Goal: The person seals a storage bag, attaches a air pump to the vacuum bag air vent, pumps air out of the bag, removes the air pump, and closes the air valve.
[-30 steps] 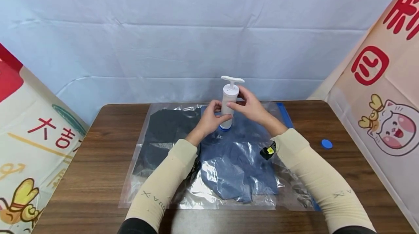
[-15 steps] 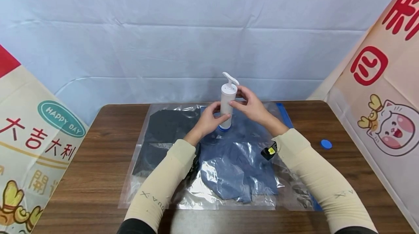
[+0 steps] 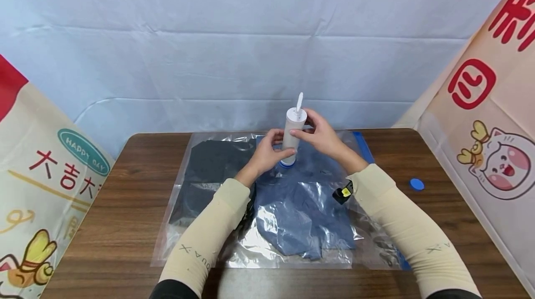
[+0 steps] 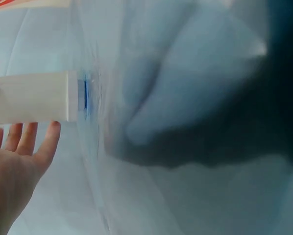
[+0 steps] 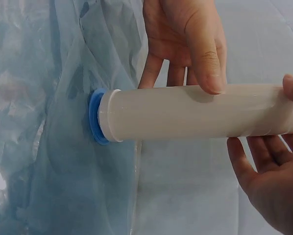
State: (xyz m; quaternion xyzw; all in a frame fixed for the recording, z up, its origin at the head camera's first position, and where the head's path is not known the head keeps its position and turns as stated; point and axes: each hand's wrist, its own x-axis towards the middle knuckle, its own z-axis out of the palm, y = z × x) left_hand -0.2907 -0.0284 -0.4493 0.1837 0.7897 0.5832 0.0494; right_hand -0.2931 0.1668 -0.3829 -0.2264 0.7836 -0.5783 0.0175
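A white hand pump (image 3: pixel 290 126) with a T-shaped handle (image 3: pixel 299 102) stands nearly upright on the round blue valve (image 3: pixel 287 165) of a clear plastic vacuum bag (image 3: pixel 301 262). My left hand (image 3: pixel 266 154) holds the lower barrel between thumb and fingers. Higher up, my right hand (image 3: pixel 319 137) grips the barrel just below its top. In the right wrist view, the pump's base collar (image 5: pixel 109 115) sits against the blue valve (image 5: pixel 96 117). Dark cloth (image 3: pixel 217 162) and blue cloth (image 3: pixel 305 215) lie flat inside the bag.
A small blue cap (image 3: pixel 416 184) lies on the wooden table (image 3: pixel 443 224) to the right of the bag. The bag's blue zip edge (image 3: pixel 364 146) runs along its right side. A pale cloth backdrop (image 3: pixel 234 57) hangs behind the table.
The pump's T-handle has turned from broadside to nearly end-on, and the barrel's top shifts slightly left, then back right. Both hands stay on the barrel, almost in place.
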